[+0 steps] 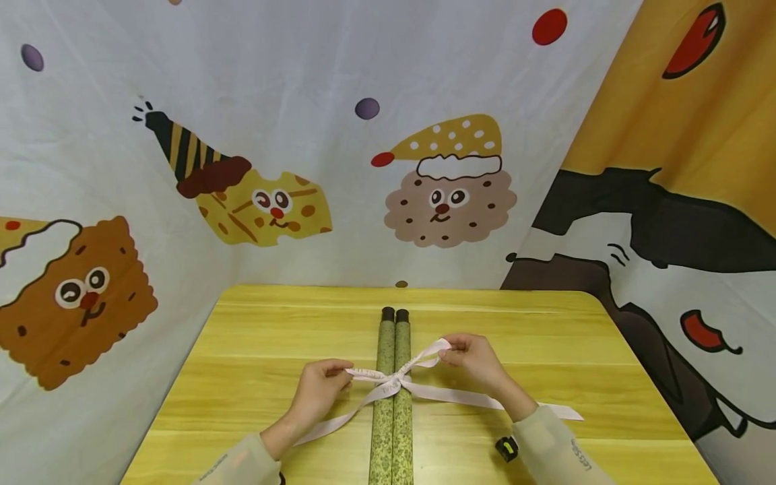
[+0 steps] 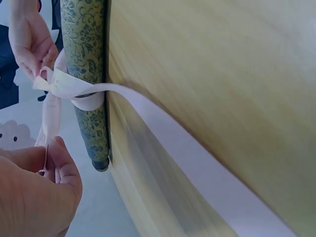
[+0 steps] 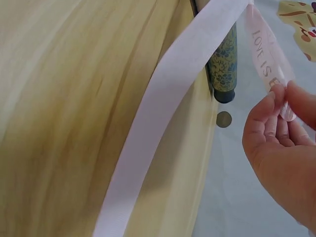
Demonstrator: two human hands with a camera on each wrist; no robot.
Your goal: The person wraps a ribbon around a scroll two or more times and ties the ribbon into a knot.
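Note:
Two scrolls (image 1: 383,417) covered in green floral cloth, with dark end knobs, lie side by side on the table. A pale pink ribbon (image 1: 451,395) goes round both and is knotted on top, with a loop out to each side. My left hand (image 1: 318,391) pinches the left loop between thumb and fingers. On the other side my right hand (image 1: 475,357) pinches the right loop, raised a little above the scrolls. In the right wrist view, printed letters show on the loop near the right hand (image 3: 281,133). Two loose tails trail outward, left and right.
A small black object (image 1: 506,448) with a yellow-green mark lies near the right sleeve. The wood-grain table (image 1: 254,337) ends at the back against a white curtain (image 1: 339,263) printed with cartoon biscuits and cheese.

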